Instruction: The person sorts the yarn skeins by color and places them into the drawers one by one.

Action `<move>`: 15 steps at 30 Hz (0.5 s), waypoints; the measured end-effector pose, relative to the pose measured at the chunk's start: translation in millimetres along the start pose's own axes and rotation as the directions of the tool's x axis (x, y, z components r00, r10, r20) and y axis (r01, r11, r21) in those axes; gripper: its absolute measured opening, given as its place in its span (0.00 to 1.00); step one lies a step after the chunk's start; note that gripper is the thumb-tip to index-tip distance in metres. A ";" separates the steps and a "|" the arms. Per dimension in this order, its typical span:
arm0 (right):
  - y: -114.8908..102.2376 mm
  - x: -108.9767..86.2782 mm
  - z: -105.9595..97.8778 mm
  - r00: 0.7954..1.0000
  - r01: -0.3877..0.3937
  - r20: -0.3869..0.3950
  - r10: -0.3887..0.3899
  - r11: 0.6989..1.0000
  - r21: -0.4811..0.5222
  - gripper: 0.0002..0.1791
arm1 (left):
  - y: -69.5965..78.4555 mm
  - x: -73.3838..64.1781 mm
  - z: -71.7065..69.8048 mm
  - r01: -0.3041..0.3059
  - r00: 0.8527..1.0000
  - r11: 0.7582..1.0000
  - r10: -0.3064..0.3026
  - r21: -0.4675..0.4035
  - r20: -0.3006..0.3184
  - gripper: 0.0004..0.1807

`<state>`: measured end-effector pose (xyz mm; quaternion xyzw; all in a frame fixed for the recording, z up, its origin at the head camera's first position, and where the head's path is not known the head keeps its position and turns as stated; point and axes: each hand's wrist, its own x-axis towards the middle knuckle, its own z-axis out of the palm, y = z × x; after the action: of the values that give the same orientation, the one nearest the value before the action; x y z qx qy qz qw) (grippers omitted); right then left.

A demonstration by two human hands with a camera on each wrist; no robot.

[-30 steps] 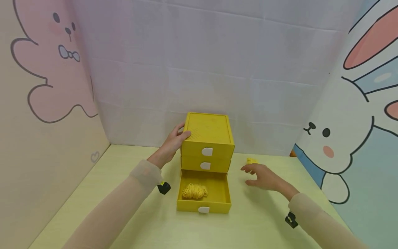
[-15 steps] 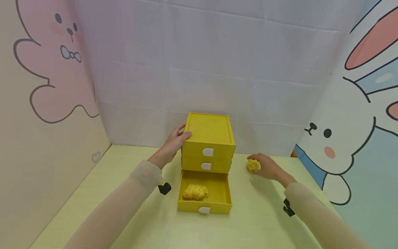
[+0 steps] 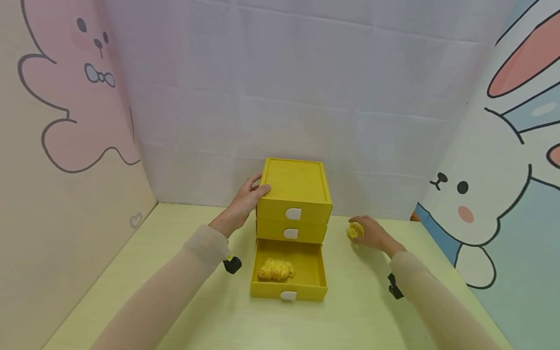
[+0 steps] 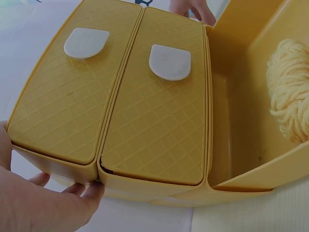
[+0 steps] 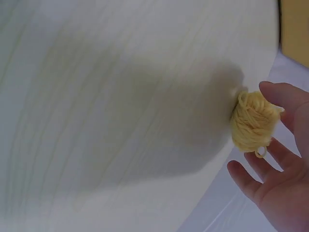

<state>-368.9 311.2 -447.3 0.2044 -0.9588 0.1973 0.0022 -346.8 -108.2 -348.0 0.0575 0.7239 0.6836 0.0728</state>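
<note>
A yellow desktop drawer cabinet (image 3: pixel 296 179) with white tabs stands against the back wall. Its bottom drawer (image 3: pixel 308 262) is pulled out, and a bundle of yellow yarn (image 3: pixel 275 270) lies in the drawer's left part. My left hand (image 3: pixel 239 206) grips the cabinet's upper left side, thumb on the top edge and fingers along the side wall. To the cabinet's right, my right hand (image 3: pixel 375 236) holds a small ball of yellow yarn (image 5: pixel 253 123) at the table. In the right wrist view its thumb overlaps one side of the ball and its fingers curl below the other.
The pale wood-look table (image 3: pixel 205 311) runs back to a white cloth wall (image 3: pixel 197 121). Side walls carry a pink cartoon bear (image 3: pixel 83 112) on the left and a white rabbit (image 3: pixel 481 204) on the right. The two upper drawers (image 4: pixel 154 106) are closed.
My right hand has moved back and slightly right to the yarn ball, and its fingers have come round it. The left hand and the drawers stay in place.
</note>
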 end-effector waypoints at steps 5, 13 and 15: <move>1.6 -1.6 5.1 1.000 -0.019 0.024 0.019 1.000 0.007 0.31 | 0.0 0.2 1.3 0.006 1.000 1.000 -0.006 -0.002 0.004 0.40; -6.0 -7.9 2.6 0.999 0.039 0.032 -0.039 0.999 -0.008 0.30 | -0.3 1.6 0.3 0.005 1.000 1.000 -0.005 0.000 -0.001 0.40; -8.5 -10.2 2.2 0.998 0.057 0.041 -0.056 0.998 -0.012 0.29 | -0.5 2.1 0.2 0.003 1.000 1.000 -0.003 -0.001 0.001 0.40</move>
<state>-356.0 307.2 -447.0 0.2353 -0.9538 0.1867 -0.0106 -348.8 -107.6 -348.7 0.0566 0.7238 0.6837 0.0743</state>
